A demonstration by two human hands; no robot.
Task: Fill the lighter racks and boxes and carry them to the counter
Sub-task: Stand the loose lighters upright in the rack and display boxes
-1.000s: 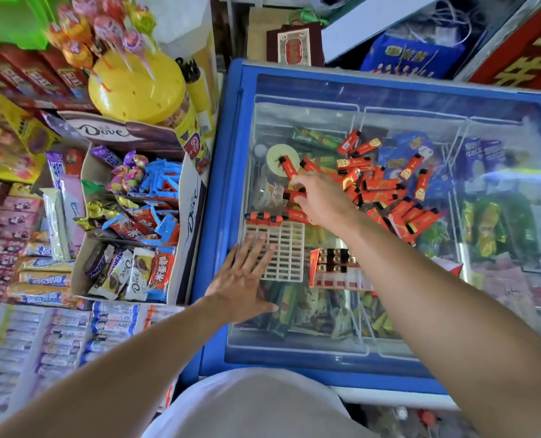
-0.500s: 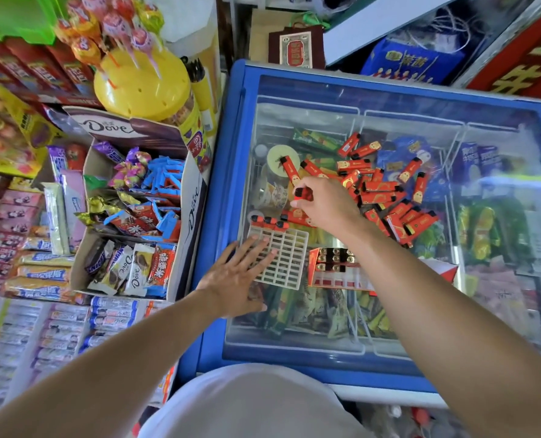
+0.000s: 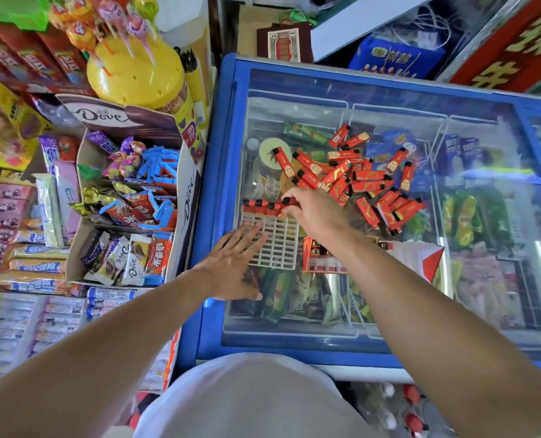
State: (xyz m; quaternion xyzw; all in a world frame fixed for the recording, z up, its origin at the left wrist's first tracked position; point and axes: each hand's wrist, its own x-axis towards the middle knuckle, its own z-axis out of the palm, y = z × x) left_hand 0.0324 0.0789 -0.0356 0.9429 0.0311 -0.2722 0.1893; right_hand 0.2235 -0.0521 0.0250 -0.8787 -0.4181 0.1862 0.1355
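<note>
On the freezer's glass lid [image 3: 389, 99], the left hand [image 3: 231, 267] presses flat, fingers spread, on the white lighter rack [image 3: 277, 245]. At its 12 o'clock edge the right hand [image 3: 315, 213] pinches a red lighter [image 3: 289, 202]; loose lighters [image 3: 357, 181] lie piled at 2 o'clock

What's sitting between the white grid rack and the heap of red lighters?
The person's right hand lies there, pinching a lighter at the white rack's top row, beside the loose lighter pile, seen in the head view.
</note>
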